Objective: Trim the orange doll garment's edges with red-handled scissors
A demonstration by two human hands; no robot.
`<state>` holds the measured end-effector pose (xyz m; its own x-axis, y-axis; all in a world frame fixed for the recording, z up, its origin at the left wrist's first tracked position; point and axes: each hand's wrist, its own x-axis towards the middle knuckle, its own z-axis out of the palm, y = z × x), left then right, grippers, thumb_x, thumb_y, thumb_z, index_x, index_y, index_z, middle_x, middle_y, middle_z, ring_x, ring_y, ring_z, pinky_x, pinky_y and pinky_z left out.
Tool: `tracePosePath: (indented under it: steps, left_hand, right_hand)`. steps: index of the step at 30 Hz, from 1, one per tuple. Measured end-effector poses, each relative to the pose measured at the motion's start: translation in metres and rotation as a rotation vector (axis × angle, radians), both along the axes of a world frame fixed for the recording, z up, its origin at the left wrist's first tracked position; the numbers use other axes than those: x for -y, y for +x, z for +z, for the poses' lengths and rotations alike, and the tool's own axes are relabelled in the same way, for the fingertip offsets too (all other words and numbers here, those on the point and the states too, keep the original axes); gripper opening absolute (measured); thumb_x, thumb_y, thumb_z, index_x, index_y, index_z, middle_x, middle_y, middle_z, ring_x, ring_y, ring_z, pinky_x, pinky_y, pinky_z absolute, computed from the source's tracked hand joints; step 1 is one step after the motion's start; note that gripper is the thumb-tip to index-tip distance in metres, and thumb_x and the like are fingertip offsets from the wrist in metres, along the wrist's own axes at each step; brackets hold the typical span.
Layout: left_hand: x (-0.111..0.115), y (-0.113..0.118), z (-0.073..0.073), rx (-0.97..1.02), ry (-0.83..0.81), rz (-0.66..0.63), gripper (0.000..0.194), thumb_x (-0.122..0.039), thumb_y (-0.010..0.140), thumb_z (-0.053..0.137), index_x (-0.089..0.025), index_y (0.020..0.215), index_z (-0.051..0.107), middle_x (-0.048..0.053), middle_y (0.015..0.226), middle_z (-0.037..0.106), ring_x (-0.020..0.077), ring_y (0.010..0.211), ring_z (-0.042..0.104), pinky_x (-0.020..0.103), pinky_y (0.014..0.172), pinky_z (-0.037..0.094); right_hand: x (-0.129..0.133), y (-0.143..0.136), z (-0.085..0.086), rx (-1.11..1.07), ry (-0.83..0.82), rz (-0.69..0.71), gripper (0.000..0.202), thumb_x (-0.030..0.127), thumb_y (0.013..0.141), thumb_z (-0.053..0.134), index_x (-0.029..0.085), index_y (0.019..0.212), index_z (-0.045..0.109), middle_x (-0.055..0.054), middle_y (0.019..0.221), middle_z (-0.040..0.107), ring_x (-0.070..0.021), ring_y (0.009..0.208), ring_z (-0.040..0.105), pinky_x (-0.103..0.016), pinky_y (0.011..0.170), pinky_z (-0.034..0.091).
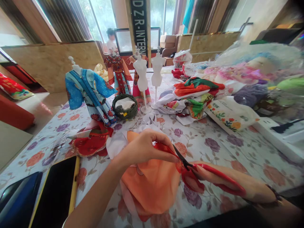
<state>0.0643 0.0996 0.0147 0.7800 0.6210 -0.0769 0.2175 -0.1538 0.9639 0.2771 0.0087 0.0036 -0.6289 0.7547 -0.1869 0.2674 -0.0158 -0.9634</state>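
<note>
In the head view, red-handled scissors (pixel 218 179) sit in my right hand (pixel 206 172), with the fingers closed around the handles. Their dark blades are parted and reach to the edge of an orange cloth (pixel 154 183). My left hand (pixel 148 147) pinches a red part of this cloth beside the blades, thumb and fingers pressed together. The orange fabric hangs down below my left hand onto the table, with a white layer showing along its left side. Whether the blades bite into the cloth is too small to tell.
Two phones (pixel 55 193) lie at the left front. A blue robe on a mannequin (pixel 87 88), a dark basket (pixel 125 107) and bare white mannequins (pixel 142 72) stand behind. Folded cloths (pixel 190 98) and a floral packet (pixel 230 114) lie right. A person (pixel 111 42) is far back.
</note>
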Motion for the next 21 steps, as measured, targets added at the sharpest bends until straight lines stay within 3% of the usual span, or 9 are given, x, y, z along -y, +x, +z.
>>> tracePosePath:
  steps: [6, 12, 21]
  left_hand:
    - [-0.0009, -0.0013, -0.0025, 0.025, 0.01, 0.006, 0.015, -0.024, 0.065, 0.08, -0.014, 0.073, 0.071, -0.002, 0.069, 0.066, 0.0067, 0.064, 0.052, 0.017, 0.061, 0.041]
    - [-0.0003, -0.0014, -0.0026, 0.032, -0.016, -0.011, 0.017, -0.025, 0.066, 0.079, -0.014, 0.076, 0.071, 0.001, 0.074, 0.068, 0.0092, 0.069, 0.057, 0.02, 0.065, 0.045]
    - [-0.0001, -0.0026, -0.0019, 0.039, -0.025, -0.015, 0.018, -0.025, 0.066, 0.079, -0.012, 0.074, 0.07, 0.002, 0.072, 0.068, 0.0093, 0.067, 0.057, 0.02, 0.062, 0.044]
  right_hand:
    - [0.0003, 0.0009, -0.0018, -0.015, -0.004, 0.048, 0.047, 0.065, 0.089, 0.03, 0.024, 0.067, 0.038, -0.002, 0.07, 0.044, -0.0186, 0.065, 0.044, -0.036, 0.073, 0.048]
    - [0.0025, 0.003, -0.006, -0.005, -0.043, 0.077, 0.039, 0.05, 0.098, 0.023, 0.023, 0.071, 0.034, -0.002, 0.076, 0.042, -0.0184, 0.07, 0.041, -0.035, 0.076, 0.042]
    - [0.0045, 0.0046, -0.0079, 0.004, -0.01, 0.028, 0.043, 0.052, 0.098, 0.028, 0.024, 0.07, 0.045, -0.001, 0.074, 0.047, -0.0169, 0.068, 0.048, -0.035, 0.076, 0.048]
